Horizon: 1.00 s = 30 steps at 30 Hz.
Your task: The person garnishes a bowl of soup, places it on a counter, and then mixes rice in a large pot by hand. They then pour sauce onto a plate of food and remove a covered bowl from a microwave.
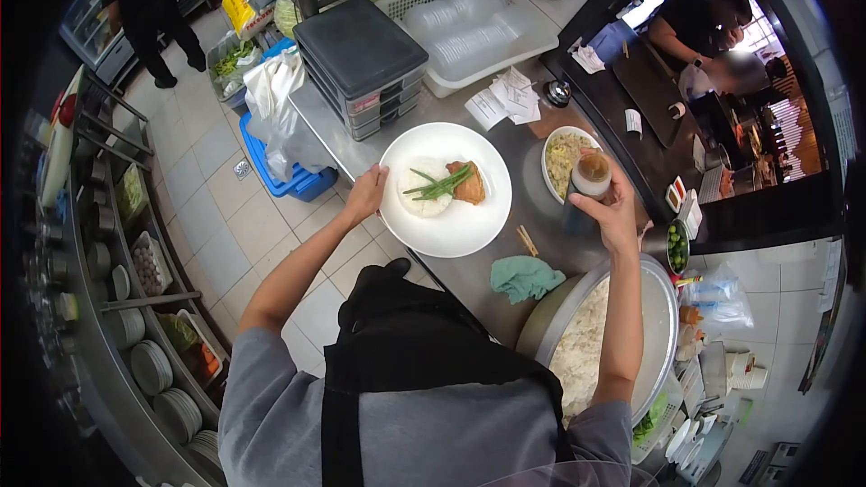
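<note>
Steel counter (460, 275) carries a white plate (451, 225) of rice; the left hand (365, 194) pinches its rim, steadying it. The right hand (613, 216) grips a sauce bottle (588, 176) upright, beside the plate

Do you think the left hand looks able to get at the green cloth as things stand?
Probably yes: the left hand only grips the rim of the white plate, and the green cloth lies uncovered on the steel counter beside that plate.
</note>
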Motion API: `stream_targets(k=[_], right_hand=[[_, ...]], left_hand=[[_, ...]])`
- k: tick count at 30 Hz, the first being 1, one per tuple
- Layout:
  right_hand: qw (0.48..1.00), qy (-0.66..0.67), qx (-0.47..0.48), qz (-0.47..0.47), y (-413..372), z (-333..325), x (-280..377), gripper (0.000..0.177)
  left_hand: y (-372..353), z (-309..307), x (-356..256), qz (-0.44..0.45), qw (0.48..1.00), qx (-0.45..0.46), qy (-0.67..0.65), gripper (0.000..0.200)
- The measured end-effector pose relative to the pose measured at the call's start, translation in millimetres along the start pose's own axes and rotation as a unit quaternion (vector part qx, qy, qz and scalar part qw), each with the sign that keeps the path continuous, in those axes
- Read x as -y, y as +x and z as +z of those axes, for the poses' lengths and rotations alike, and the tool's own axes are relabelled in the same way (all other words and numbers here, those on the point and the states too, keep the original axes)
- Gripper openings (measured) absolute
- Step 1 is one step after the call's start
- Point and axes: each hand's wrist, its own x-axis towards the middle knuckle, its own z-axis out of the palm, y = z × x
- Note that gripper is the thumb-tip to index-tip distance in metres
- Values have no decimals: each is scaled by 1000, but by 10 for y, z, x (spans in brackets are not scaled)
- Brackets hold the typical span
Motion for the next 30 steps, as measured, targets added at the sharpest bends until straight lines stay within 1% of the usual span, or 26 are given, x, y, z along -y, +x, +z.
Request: stream_targets(k=[1,3,5,6,7,9,10,11,12,15,17,18,19,21,24,27,28,30], right_hand=[[1000,-7,-5,1,-27,-5,0,59],[998,-64,18,2,-78,38,-108,57],[992,-119,32,-6,-115,163,-240,53],[987,-152,49,6,-131,226,-331,53],[980,-184,67,18,-135,288,-416,54],[963,-239,113,43,-135,437,-505,55],[956,-261,126,39,-129,521,-549,54],[937,-303,163,56,-99,575,-627,52],[924,-332,177,69,-85,616,-726,52],[884,-407,206,101,-37,725,-838,55],[863,-444,215,111,6,796,-867,57],[854,-460,217,111,37,829,-881,58],[844,-476,219,112,64,862,-885,59],[840,-484,217,116,106,919,-848,61],[820,-520,210,110,109,947,-798,61],[863,-423,230,154,113,820,-866,61],[893,-368,221,133,98,761,-862,60],[943,-252,197,87,65,661,-850,59]], left_hand=[[-15,24,30,-3,1000,-2,-19,39],[-74,88,106,-8,998,-8,-57,43],[-235,149,94,-42,982,25,-182,48],[-327,171,76,-59,967,41,-243,50],[-425,182,1,-108,949,69,-289,51],[-601,189,-167,-206,895,122,-376,52],[-595,188,-105,-203,908,174,-321,53],[-572,176,-6,-200,917,224,-265,55],[-549,166,77,-195,919,272,-206,57],[-530,24,-22,-107,959,261,-18,57],[-550,-103,-167,-30,969,219,108,55],[-559,-126,-203,10,966,197,169,54],[-576,-102,-191,58,955,168,236,49],[-650,-27,-158,155,913,106,361,39],[-831,60,-318,205,890,147,379,26],[-1022,272,-379,283,886,142,339,14],[-1055,345,-421,321,874,141,338,13],[-1100,489,-517,396,844,138,334,19]])
